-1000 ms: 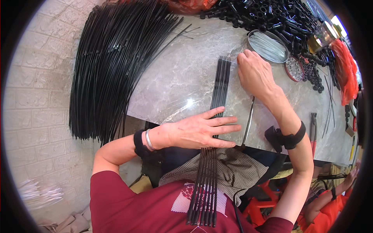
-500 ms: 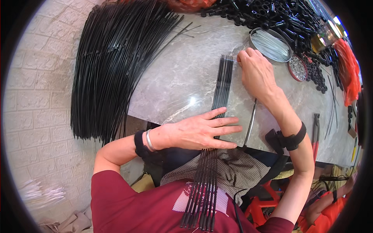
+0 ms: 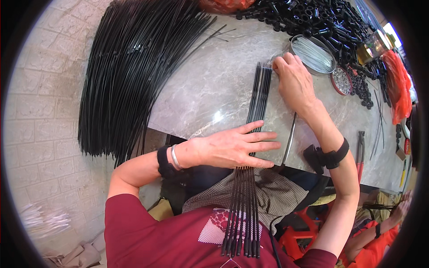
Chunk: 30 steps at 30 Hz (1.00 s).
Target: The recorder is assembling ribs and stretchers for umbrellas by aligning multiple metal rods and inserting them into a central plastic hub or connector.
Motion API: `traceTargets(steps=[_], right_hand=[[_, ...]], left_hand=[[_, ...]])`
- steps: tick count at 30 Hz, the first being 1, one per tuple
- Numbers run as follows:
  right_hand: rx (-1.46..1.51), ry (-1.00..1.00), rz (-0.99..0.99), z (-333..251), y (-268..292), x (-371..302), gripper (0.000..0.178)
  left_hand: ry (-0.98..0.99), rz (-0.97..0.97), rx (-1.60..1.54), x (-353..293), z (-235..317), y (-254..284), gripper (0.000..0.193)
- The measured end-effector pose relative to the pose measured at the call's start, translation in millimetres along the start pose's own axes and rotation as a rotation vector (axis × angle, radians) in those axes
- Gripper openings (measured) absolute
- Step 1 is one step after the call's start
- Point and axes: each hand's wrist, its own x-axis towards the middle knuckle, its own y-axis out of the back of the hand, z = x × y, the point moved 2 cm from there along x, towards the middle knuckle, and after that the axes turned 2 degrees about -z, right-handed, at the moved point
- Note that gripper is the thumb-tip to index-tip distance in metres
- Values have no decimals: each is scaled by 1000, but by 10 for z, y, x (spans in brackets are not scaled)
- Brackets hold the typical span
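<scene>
A flat row of thin black rods [image 3: 259, 100] lies on the grey marbled table [image 3: 201, 85]. Its thicker ends hang past the near edge over my lap. My left hand [image 3: 228, 146] rests flat across the row near that edge, fingers spread. At the far tips, my right hand [image 3: 296, 87] is closed in a pinch just right of the row. A thin pale wire [image 3: 266, 68] crosses the tips and runs into those fingers; its held end is hidden.
A big pile of black rods [image 3: 129, 76] covers the left side. At the back right are black tubular parts [image 3: 313, 20], a metal dish of pale wires [image 3: 313, 54] and a red-rimmed bowl of small metal pieces [image 3: 341, 81]. Red-handled pliers [image 3: 360, 156] lie right; another person's arm [image 3: 364, 241] shows beyond.
The hanging thick ends of the rods have shifted right and fanned slightly. Their tips have moved a little right, nearer my right fingers. Both hands stay almost in place.
</scene>
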Motion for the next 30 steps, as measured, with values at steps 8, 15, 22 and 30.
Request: traceTargets(steps=[8, 15, 22, 30], right_hand=[[-121, 33, 8, 130, 171, -59, 12], [-362, 152, -135, 89, 179, -23, 10], [-373, 103, -136, 14, 178, -55, 10], [-494, 56, -132, -100, 72, -43, 10]], left_hand=[[16, 23, 21, -35, 15, -9, 49], [6, 10, 37, -38, 3, -25, 53], [28, -15, 17, -40, 18, 3, 49], [24, -26, 30, -31, 14, 2, 50]])
